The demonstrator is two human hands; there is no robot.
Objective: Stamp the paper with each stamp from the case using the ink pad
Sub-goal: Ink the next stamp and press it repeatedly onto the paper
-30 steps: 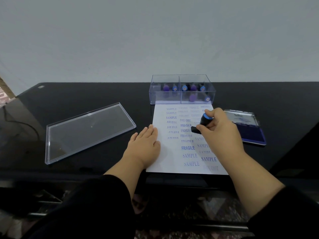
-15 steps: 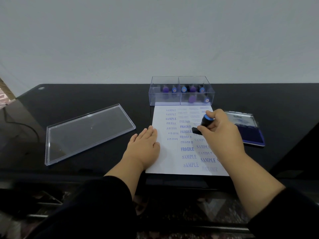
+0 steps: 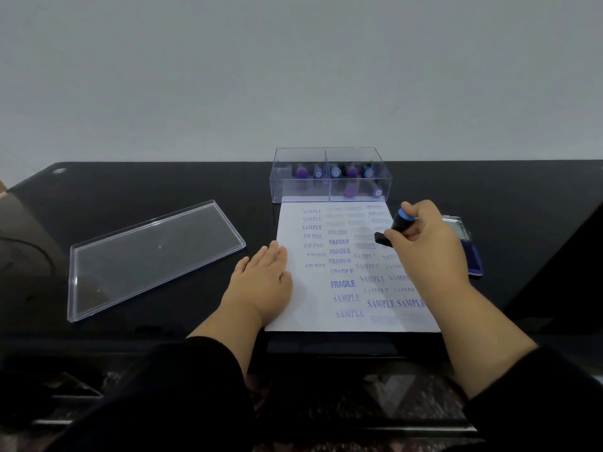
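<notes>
Right hand grips black blue-capped stamp, base on white printed paper at 12 o'clock | left hand flat, fingers straight, on paper's 9 o'clock edge | clear plastic case at paper's 12 o'clock | blue ink pad at 3 o'clock

Right hand covers part of the ink pad & some prints on the paper. Stamp face can't be read; whether it touches the paper can't be told. Several prints near the top right are blurred, illegible. Stamps in the case too small & hazy to tell apart. Table cut off by both side edges.
</notes>
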